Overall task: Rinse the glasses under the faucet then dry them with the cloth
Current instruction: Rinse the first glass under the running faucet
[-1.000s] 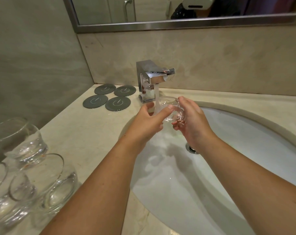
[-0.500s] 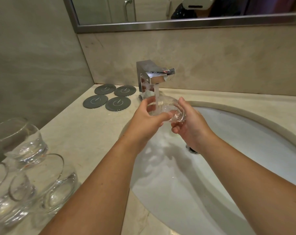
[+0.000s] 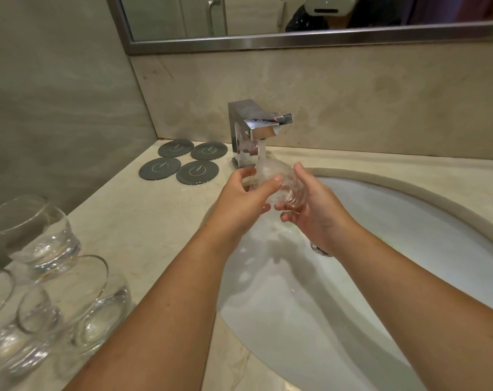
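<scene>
Turned slightly in the stream since a second ago: one glass (image 3: pixel 279 183), blurred by running water just below the single faucet (image 3: pixel 253 131), above the one sink (image 3: pixel 381 277). Gripped from both sides: left hand (image 3: pixel 239 201) curled round it with thumb across the front, right hand (image 3: pixel 316 213) cupping base and far side. Resting on the counter (image 3: pixel 132 221) at the near left, well apart from the hands: three more glasses (image 3: pixel 42 235), bunched together. Laid in a square beside the faucet: four grey coasters (image 3: pixel 197 172)
</scene>
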